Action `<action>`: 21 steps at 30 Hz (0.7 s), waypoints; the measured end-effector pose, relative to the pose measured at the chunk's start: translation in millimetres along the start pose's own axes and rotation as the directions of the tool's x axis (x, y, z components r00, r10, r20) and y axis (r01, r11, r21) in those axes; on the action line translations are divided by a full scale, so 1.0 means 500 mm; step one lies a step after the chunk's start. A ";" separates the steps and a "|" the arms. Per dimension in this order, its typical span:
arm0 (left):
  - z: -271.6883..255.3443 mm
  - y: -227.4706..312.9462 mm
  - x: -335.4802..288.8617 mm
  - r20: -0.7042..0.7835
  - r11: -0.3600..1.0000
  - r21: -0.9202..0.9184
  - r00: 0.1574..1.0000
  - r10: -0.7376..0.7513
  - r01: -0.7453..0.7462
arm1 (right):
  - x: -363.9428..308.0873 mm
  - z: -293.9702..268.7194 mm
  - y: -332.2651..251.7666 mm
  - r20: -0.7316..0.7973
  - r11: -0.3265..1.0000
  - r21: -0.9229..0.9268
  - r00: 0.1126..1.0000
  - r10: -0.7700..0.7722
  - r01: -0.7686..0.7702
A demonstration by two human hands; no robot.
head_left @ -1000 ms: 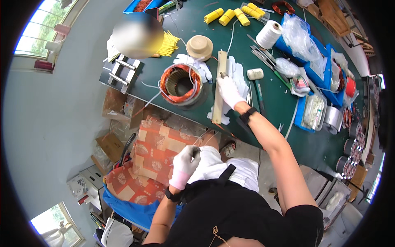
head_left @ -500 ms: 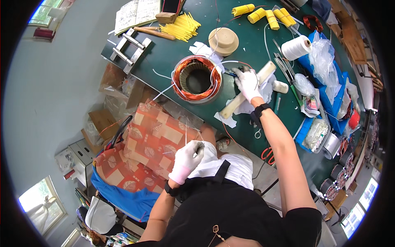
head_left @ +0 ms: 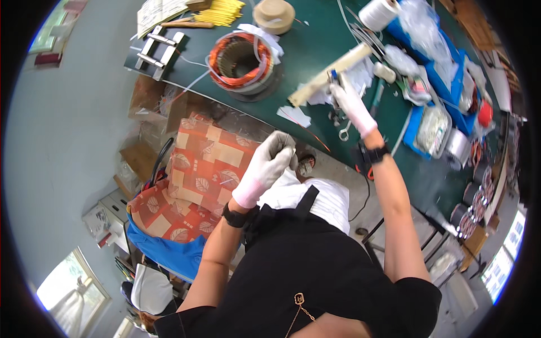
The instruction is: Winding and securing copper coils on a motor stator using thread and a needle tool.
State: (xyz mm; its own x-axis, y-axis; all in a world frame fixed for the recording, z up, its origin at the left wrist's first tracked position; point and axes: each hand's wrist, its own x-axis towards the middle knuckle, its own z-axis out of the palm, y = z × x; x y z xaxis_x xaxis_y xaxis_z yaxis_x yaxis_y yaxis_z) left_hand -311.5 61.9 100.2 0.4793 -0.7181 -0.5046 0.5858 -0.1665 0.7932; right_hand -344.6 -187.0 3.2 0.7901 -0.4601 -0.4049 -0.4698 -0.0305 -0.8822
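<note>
My left hand point(head_left: 264, 170), in a whitish glove, is raised over my lap with its fingertips pinched together. What they pinch is too small to make out. My right hand point(head_left: 352, 104), gloved too, is above the green table, closed around a small blue-handled tool point(head_left: 334, 75); its working end is unclear. Just left of that tool lies a long pale bar point(head_left: 307, 92) on crumpled white paper. A stator point(head_left: 221, 78) with orange copper windings stands near the table edge, with thin white sleeves and leads coming off it.
A metal frame point(head_left: 154, 61) with two rollers sits at the table's left corner. Behind are yellow sticks point(head_left: 222, 14) and a round beige block point(head_left: 273, 16). To the right are a white thread spool point(head_left: 378, 13), blue trays point(head_left: 445, 84) and a ring spanner point(head_left: 344, 134). A patterned chair point(head_left: 211, 149) is at left.
My right hand has moved away from the stator, across the pale bar, with the blue-handled tool. My left hand has risen and shifted right, still pinched. The whole view has shifted.
</note>
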 end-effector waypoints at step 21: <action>0.355 -0.072 -0.147 0.315 0.924 0.366 0.949 -0.010 -0.112 | -0.637 -0.101 0.001 -0.159 0.640 0.760 0.987 0.024 0.107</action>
State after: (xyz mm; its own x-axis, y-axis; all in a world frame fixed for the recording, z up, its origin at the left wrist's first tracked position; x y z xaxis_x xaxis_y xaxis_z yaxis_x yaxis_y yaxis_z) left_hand -484.1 0.7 169.1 0.2432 -0.8928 -0.3792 0.2478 -0.3208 0.9142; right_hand -616.2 -85.6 144.1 0.7058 -0.5961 -0.3828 0.0828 0.6061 -0.7911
